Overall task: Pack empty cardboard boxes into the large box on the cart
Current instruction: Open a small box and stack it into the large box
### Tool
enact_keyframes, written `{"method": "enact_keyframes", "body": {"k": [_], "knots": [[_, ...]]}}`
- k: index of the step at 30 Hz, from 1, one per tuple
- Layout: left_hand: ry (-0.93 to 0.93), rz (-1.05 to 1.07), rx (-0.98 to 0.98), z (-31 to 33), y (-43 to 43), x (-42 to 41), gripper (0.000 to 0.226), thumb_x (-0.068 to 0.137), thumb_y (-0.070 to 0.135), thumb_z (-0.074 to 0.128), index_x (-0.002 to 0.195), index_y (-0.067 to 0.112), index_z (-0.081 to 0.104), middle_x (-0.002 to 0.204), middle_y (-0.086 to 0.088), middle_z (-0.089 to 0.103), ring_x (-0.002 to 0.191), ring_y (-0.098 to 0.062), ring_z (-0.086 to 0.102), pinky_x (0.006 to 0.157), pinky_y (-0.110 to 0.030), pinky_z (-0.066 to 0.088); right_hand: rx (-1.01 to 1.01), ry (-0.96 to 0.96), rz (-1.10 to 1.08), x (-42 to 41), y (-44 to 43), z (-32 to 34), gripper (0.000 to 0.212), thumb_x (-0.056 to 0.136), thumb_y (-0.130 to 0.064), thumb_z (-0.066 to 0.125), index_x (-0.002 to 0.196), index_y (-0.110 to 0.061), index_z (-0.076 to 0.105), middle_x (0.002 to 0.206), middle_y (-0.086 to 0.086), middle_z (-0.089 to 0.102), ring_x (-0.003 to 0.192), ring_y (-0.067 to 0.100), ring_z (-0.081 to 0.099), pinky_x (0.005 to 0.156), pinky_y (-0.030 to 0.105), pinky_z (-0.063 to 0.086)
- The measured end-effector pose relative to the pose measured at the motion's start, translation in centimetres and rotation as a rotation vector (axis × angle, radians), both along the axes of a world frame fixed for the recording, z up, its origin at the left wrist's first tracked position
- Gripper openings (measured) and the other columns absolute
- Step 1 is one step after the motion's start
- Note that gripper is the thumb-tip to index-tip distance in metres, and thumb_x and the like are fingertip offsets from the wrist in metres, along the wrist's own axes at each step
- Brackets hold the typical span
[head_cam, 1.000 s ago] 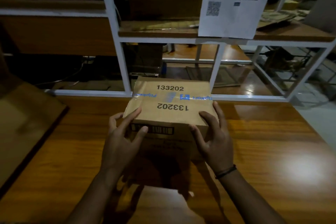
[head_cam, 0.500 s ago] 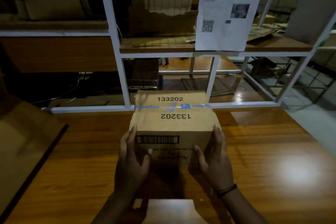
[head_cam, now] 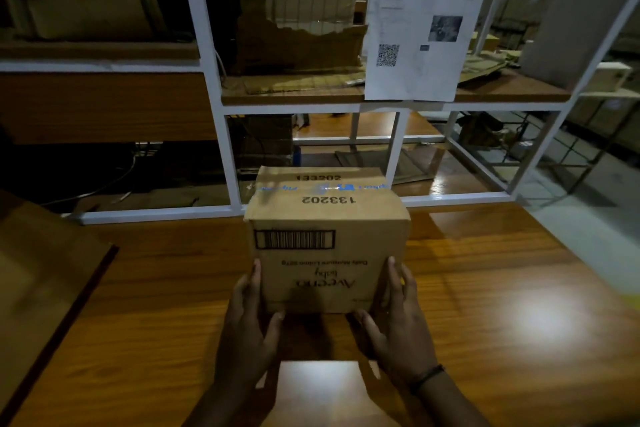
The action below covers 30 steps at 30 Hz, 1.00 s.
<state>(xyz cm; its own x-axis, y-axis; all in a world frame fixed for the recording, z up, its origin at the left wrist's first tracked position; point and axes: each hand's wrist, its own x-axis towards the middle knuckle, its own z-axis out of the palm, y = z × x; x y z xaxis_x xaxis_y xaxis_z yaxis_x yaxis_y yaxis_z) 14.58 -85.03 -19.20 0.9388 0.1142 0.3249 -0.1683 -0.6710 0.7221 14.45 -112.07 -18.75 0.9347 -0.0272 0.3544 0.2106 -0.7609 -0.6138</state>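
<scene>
A small sealed cardboard box (head_cam: 325,243), printed 133202 on top with a barcode on its near face, sits between my hands over the wooden table (head_cam: 485,288). My left hand (head_cam: 246,326) grips its lower left corner, fingers up the side and thumb under the bottom edge. My right hand (head_cam: 398,322), with a dark wristband, grips the lower right corner the same way. A large brown cardboard panel (head_cam: 52,288) slants in at the left edge; I cannot tell whether it belongs to the large box.
A white metal shelf frame (head_cam: 221,114) stands along the table's far edge. It holds torn cardboard (head_cam: 298,28) and a hanging printed paper sheet (head_cam: 422,21). Flattened cardboard lies on the lower shelf. The floor drops away at the right.
The box has tipped up, so its near face with the barcode now faces me. Both hands slid from its top edge down to its lower corners.
</scene>
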Motion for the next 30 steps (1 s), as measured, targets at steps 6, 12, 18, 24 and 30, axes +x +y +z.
{"method": "enact_keyframes", "body": {"k": [6,12,18,24,30], "knots": [[-0.162,0.01,-0.004,4.6,0.5,0.5,0.076,0.09,0.028,0.073,0.151,0.053,0.037,0.164,0.002,0.025,0.142,-0.017,0.03,0.095,-0.04,0.053,-0.027,-0.206,0.027,0.4,0.6,4.2,0.079,0.087,-0.057,0.062,0.156,-0.034,0.034,0.171,0.006,0.002,0.154,0.032,0.019,0.108,0.061,0.046],[-0.172,0.001,-0.129,5.2,1.1,1.9,0.045,0.097,0.053,0.058,0.141,0.047,0.055,0.164,0.012,0.027,0.146,-0.022,0.036,0.091,-0.045,0.06,-0.005,-0.247,0.0,1.8,1.6,5.3,0.054,0.093,-0.056,0.056,0.14,-0.03,0.052,0.165,0.003,0.025,0.147,0.028,0.031,0.101,0.058,0.051],[-0.047,-0.089,-0.162,4.2,0.4,1.4,0.067,0.098,0.039,0.06,0.155,0.053,0.027,0.167,0.006,0.021,0.141,-0.01,0.036,0.076,-0.011,0.051,0.021,-0.209,0.039,2.4,1.7,3.7,0.068,0.095,-0.061,0.05,0.156,-0.038,0.03,0.17,0.0,0.009,0.152,0.032,0.023,0.1,0.057,0.053],[-0.086,-0.063,-0.159,5.0,0.9,1.5,0.07,0.1,0.027,0.061,0.157,0.051,0.028,0.162,0.007,0.033,0.136,-0.011,0.047,0.081,-0.02,0.056,0.003,-0.235,-0.027,2.9,1.5,4.3,0.074,0.086,-0.033,0.073,0.151,-0.03,0.039,0.165,0.007,0.02,0.146,0.035,0.032,0.098,0.058,0.055],[-0.038,0.084,-0.266,3.7,1.4,0.0,0.093,0.097,0.02,0.067,0.16,0.052,0.007,0.158,-0.001,0.044,0.134,-0.016,0.052,0.093,-0.04,0.058,0.151,-0.217,-0.083,1.8,1.0,3.5,0.104,0.079,-0.027,0.085,0.159,-0.033,0.019,0.166,0.009,0.017,0.148,0.031,0.03,0.101,0.048,0.049]]}}
